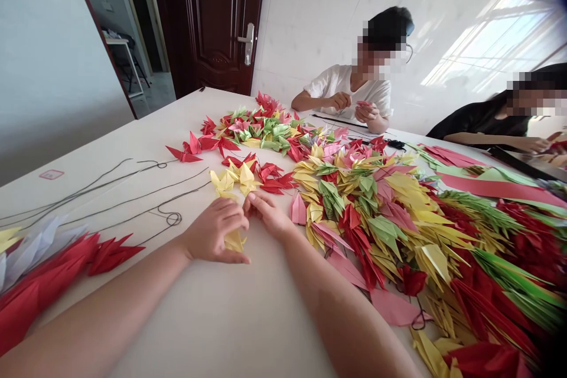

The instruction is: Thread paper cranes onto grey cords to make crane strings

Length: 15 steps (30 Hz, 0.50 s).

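Note:
My left hand (215,230) curls around a yellow folded paper crane (234,241) low over the white table, the thumb stretched along its near side. The fingers hide much of the crane. Close beside it, my right hand (268,214) has thumb and fingertips pinched together; what lies between them is too small to make out. Just beyond both hands, more yellow paper cranes (234,178) sit in a small cluster, nearly touching the fingertips. Red paper cranes (272,177) lie right behind that cluster.
A big heap of coloured paper cranes (376,189) spreads across the table's right side. Dark cords (110,183) run over the left, near strung red cranes (66,274). One person in white (341,85) and another in black (482,115) sit across, hands busy. A brown door (212,18) stands behind.

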Motion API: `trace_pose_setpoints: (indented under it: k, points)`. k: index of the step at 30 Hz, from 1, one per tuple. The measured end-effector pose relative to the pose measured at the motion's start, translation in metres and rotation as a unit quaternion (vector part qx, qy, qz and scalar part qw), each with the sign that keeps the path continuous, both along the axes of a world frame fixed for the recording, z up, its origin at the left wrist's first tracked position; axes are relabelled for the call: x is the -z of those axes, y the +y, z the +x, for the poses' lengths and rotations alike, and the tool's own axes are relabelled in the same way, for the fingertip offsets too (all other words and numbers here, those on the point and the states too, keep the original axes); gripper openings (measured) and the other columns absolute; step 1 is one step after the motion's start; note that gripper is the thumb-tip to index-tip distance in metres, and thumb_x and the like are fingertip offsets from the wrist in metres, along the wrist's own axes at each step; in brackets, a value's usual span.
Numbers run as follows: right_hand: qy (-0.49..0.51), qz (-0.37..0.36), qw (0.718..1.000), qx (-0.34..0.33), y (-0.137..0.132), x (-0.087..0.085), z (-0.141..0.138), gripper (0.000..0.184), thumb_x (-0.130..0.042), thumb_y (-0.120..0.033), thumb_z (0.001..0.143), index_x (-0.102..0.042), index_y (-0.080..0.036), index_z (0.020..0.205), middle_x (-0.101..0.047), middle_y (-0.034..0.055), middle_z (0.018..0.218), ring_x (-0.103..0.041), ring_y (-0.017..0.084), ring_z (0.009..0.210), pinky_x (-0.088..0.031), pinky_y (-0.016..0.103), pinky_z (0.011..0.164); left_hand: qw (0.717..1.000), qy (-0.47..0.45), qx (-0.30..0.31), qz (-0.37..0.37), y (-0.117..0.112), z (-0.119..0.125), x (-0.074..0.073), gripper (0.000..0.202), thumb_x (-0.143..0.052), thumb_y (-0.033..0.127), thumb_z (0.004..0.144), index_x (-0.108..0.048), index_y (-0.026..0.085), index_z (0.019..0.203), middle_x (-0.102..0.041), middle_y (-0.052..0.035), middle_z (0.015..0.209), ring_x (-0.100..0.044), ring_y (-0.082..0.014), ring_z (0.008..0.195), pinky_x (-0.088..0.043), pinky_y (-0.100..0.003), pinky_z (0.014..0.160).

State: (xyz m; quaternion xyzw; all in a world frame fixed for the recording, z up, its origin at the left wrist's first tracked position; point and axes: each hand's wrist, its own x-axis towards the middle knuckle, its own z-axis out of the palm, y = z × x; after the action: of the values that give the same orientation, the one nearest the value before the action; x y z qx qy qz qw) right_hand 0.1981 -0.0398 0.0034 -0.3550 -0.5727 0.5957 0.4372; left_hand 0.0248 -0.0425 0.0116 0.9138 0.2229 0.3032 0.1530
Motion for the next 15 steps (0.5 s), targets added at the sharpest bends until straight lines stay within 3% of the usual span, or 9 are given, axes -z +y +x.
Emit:
trace_pose_setpoints:
  k: [2, 7, 11, 15]
  points:
    - [0.040, -0.019, 0.999, 0.006, 0.0008, 0.0009, 0.0001, 0.041, -0.052, -0.059, 0.072, -0.052, -0.020, 0.060, -0.051, -0.0008, 0.057, -0.047, 0.012, 0.058, -0.038, 0.027, 0.059, 0.999, 0.048, 0.004, 0.002, -0.0027, 0.0029, -0.0016, 0.042, -0.068, 0.056, 0.055, -0.057, 0.021, 0.075, -0.057, -0.0035, 0.074, -0.050, -0.0206, 0.074, -0.037, -0.034, 0.076]
    - [0.070, -0.025, 0.997, 0.002, 0.0015, 0.0022, -0.0006, 0.038, -0.055, -0.055, 0.073, -0.053, -0.019, 0.059, -0.052, -0.0006, 0.058, -0.047, 0.011, 0.056, -0.037, 0.026, 0.058, 0.990, 0.143, 0.003, -0.017, -0.0009, 0.0058, -0.0031, 0.039, -0.061, 0.057, 0.064, -0.056, 0.019, 0.075, -0.060, -0.0025, 0.074, -0.054, -0.0197, 0.074, -0.038, -0.032, 0.074]
    - [0.067, -0.020, 0.998, -0.004, 0.0026, 0.0035, 0.0000, 0.036, -0.055, -0.052, 0.074, -0.054, -0.019, 0.060, -0.053, -0.0005, 0.059, -0.047, 0.011, 0.056, -0.037, 0.026, 0.058, 0.989, 0.150, -0.014, 0.001, 0.0012, 0.0060, -0.0006, 0.030, -0.054, 0.049, 0.076, -0.056, 0.019, 0.074, -0.059, -0.0003, 0.066, -0.054, -0.0168, 0.067, -0.038, -0.029, 0.070]
    - [0.065, -0.024, 0.998, 0.002, 0.0040, 0.0061, 0.0008, 0.032, -0.058, -0.049, 0.073, -0.054, -0.019, 0.062, -0.053, -0.0006, 0.062, -0.048, 0.011, 0.060, -0.038, 0.026, 0.061, 0.992, 0.114, -0.042, 0.026, 0.0019, 0.0064, 0.0035, 0.021, -0.042, 0.030, 0.086, -0.055, 0.019, 0.074, -0.057, 0.0013, 0.059, -0.052, -0.0135, 0.058, -0.038, -0.026, 0.063]
